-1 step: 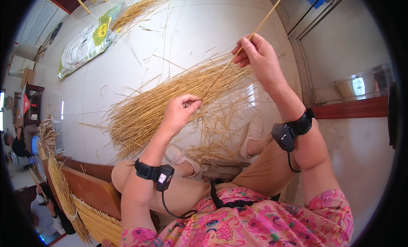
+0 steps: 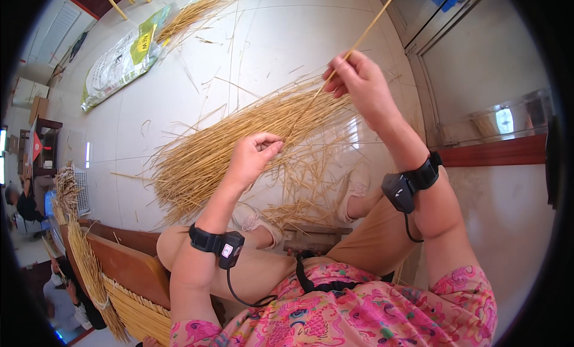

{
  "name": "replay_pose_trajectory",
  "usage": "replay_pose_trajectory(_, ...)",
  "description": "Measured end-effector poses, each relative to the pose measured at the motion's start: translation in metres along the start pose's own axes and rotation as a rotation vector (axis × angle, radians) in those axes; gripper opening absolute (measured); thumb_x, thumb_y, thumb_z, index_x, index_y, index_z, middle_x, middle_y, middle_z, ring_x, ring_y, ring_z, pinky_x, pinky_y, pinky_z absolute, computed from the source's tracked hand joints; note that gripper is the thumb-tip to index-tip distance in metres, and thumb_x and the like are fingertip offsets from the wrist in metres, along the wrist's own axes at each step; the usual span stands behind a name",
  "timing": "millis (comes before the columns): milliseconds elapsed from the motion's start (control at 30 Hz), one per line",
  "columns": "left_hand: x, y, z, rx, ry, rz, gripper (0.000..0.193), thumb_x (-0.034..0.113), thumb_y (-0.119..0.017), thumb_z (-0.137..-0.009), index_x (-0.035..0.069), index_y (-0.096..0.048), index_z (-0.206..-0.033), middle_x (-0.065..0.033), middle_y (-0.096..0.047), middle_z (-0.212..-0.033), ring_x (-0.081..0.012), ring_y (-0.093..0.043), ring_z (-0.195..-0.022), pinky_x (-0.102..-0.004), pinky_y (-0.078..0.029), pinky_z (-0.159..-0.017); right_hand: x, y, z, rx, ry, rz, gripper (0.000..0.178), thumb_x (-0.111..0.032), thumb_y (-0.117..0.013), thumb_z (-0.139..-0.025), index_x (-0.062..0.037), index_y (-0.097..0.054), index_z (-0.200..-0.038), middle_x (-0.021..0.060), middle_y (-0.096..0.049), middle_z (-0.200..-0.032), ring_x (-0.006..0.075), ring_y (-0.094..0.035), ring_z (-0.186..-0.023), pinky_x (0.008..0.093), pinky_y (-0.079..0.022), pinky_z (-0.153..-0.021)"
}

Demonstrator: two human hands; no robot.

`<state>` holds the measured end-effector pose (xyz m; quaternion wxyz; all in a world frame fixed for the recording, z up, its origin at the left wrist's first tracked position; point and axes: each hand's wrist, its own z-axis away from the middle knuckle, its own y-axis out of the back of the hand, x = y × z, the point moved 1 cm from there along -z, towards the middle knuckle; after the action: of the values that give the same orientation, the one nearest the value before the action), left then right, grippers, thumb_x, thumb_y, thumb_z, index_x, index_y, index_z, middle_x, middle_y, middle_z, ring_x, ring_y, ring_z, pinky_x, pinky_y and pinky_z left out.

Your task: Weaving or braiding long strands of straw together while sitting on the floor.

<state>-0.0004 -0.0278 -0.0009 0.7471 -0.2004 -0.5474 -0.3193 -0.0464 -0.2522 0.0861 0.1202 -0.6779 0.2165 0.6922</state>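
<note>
One long, thin straw stalk runs slantwise between my hands and on up past the top edge. Its lower end is pinched between the thumb and fingers of my left hand. Further up, my right hand has its thumb and fingers closed round the same stalk. Beneath both hands, a wide heap of golden straw lies on the floor. Shorter broken bits of straw are scattered between the heap and my shoes.
A white and green plastic bag lies at the far left, beside more straw. Left of my leg is a wooden bench with a tied straw bundle. A glazed metal-framed door stands on the right. People sit at the far left.
My right hand has shifted slightly down and to the left along the stalk. The left hand stays where it was, pinching the lower end.
</note>
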Motion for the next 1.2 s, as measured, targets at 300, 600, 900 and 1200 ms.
replay_pose_trajectory(300,0.0,-0.005,0.001,0.029,-0.142,-0.092,0.013,0.007,-0.063,-0.081,-0.002,-0.061,-0.091,-0.0009,-0.061,-0.074,-0.0051,-0.053,-0.067,-0.018,-0.043,-0.062,0.011,-0.027,0.014,-0.222,-0.14,0.23,0.02,-0.016,-0.048,-0.093,0.0012,-0.055,-0.085,0.0035,-0.061,-0.073,0.0084,-0.06,-0.064,0.0214,-0.048,-0.055)
replay_pose_trajectory(600,0.003,-0.009,0.005,-0.023,-0.118,0.076,0.012,0.009,-0.059,-0.085,-0.001,-0.062,-0.091,-0.0036,-0.063,-0.077,-0.0061,-0.055,-0.066,-0.0192,-0.046,-0.063,0.01,-0.021,0.012,-0.15,-0.128,0.05,0.022,-0.017,-0.054,-0.09,0.003,-0.054,-0.08,0.0081,-0.062,-0.07,0.0124,-0.063,-0.062,0.0227,-0.049,-0.052)
replay_pose_trajectory(900,0.004,-0.005,0.003,0.041,-0.042,0.586,0.014,0.011,-0.055,-0.089,-0.001,-0.06,-0.094,-0.0106,-0.064,-0.09,-0.0151,-0.06,-0.079,-0.0237,-0.047,-0.071,0.012,-0.028,0.016,-0.297,-0.233,-0.045,0.021,-0.017,-0.045,-0.094,0.0032,-0.05,-0.088,0.0116,-0.061,-0.08,0.0161,-0.064,-0.07,0.0248,-0.051,-0.057)
replay_pose_trajectory(1200,0.013,0.021,0.002,0.138,0.089,0.607,0.012,0.017,-0.041,-0.095,0.005,-0.045,-0.095,0.0045,-0.031,-0.059,-0.0049,-0.028,-0.046,-0.0179,-0.023,-0.04,0.004,-0.019,0.013,-0.203,-0.219,-0.007,0.021,-0.016,-0.04,-0.095,0.003,-0.048,-0.091,0.0117,-0.06,-0.081,0.0159,-0.063,-0.069,0.0249,-0.052,-0.058)
